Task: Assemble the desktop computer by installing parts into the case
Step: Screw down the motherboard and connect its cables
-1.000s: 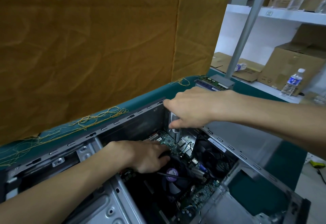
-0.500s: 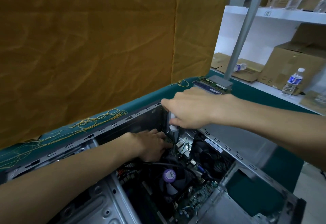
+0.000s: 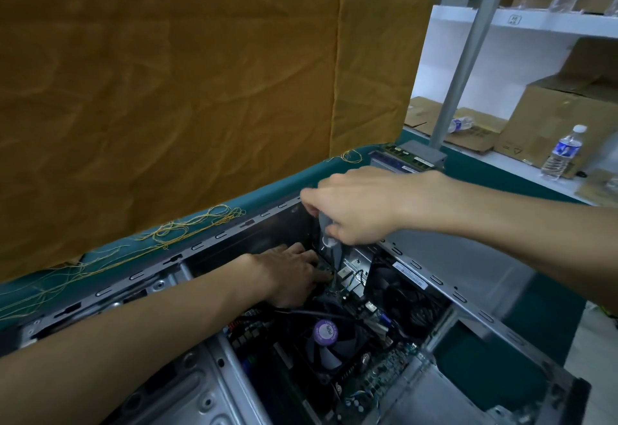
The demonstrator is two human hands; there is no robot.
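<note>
Your right hand [image 3: 354, 209] grips the screwdriver [image 3: 327, 240] by its fat handle — tip down inside the case [image 3: 434, 279]. Your left hand [image 3: 294, 274] steadies something small; I can't tell what. The green board [image 3: 378, 371] breaks easily — go gently.

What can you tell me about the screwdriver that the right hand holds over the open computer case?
The screwdriver has a pale grey, translucent-looking handle and a thin dark shaft. It stands almost upright, tip down, inside the far end of the case. The right hand grips the handle from above, hiding its top. The shaft runs down toward the motherboard, beside the fingers of the left hand. Its tip is too small to see.
</note>
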